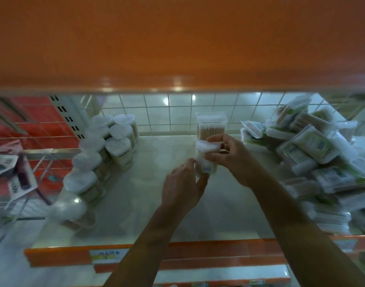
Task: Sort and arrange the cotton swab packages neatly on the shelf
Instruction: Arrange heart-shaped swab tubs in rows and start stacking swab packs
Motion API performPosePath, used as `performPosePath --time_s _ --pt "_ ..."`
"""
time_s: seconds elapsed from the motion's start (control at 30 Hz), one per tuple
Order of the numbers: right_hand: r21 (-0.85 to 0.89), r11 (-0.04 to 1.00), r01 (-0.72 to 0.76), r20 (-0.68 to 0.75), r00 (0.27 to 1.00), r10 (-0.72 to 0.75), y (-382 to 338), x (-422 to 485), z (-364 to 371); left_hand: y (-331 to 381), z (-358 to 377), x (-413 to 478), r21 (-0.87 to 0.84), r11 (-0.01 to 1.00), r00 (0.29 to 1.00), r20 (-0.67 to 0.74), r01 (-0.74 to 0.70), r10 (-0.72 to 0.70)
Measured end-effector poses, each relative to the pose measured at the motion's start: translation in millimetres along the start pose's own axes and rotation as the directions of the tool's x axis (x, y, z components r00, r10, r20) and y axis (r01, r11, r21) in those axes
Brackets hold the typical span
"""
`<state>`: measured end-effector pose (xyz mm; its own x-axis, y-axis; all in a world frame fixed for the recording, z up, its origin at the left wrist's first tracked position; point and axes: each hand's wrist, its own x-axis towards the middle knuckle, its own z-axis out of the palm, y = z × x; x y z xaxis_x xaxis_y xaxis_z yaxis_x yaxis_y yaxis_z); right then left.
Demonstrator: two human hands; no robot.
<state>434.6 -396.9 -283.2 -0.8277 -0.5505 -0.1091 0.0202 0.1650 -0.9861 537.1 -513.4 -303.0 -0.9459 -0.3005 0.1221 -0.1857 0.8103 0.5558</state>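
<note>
Both hands hold one clear box of cotton swabs (206, 160) above the middle of the pale shelf (148, 204). My left hand (183, 187) grips its lower left side. My right hand (229, 156) pinches its top and right side. A second clear swab box (211, 127) stands upright just behind it, near the wire back. Several heart-shaped swab tubs (98, 158) stand in two rows along the left. A loose heap of bagged swab packs (314, 162) fills the right side.
An orange upper shelf (177, 44) overhangs the top of the view. A wire grid (177, 112) backs the shelf. An orange price rail (177, 253) runs along the front edge. Other hanging goods (15, 172) sit at the left.
</note>
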Motion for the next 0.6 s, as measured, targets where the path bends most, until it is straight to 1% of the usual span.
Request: performPosePath --time_s 0.1,0.23,0.33,0.4,0.53,0.6 --pt "-0.028 0.999 0.046 0.023 0.999 -0.045 -1.0 3.7 19.5 -11.8 -12.2 -4.9 0.037 0.999 0.999 -0.036 0.034 -0.032" --pt "-0.046 0.992 0.120 0.078 0.990 -0.116 -3.2 6.0 49.1 -20.2 -37.7 -16.5 0.097 0.992 0.989 -0.134 0.076 -0.063" --pt "-0.128 0.967 0.219 0.110 0.973 -0.205 0.2 7.2 71.4 -27.4 -56.2 -26.3 0.170 0.979 0.971 -0.228 0.110 -0.069" --pt "-0.182 0.943 0.278 0.103 0.959 -0.263 3.4 7.8 86.9 -32.9 -65.1 -32.4 0.196 0.970 0.959 -0.268 0.146 -0.090" --pt "-0.295 0.871 0.392 0.088 0.919 -0.384 5.3 9.0 117.3 -42.1 -78.0 -40.9 0.200 0.960 0.951 -0.278 0.197 -0.137" --pt "-0.306 0.846 0.436 0.100 0.899 -0.427 6.0 9.6 130.6 -47.4 -84.7 -44.3 0.201 0.954 0.946 -0.280 0.224 -0.164"
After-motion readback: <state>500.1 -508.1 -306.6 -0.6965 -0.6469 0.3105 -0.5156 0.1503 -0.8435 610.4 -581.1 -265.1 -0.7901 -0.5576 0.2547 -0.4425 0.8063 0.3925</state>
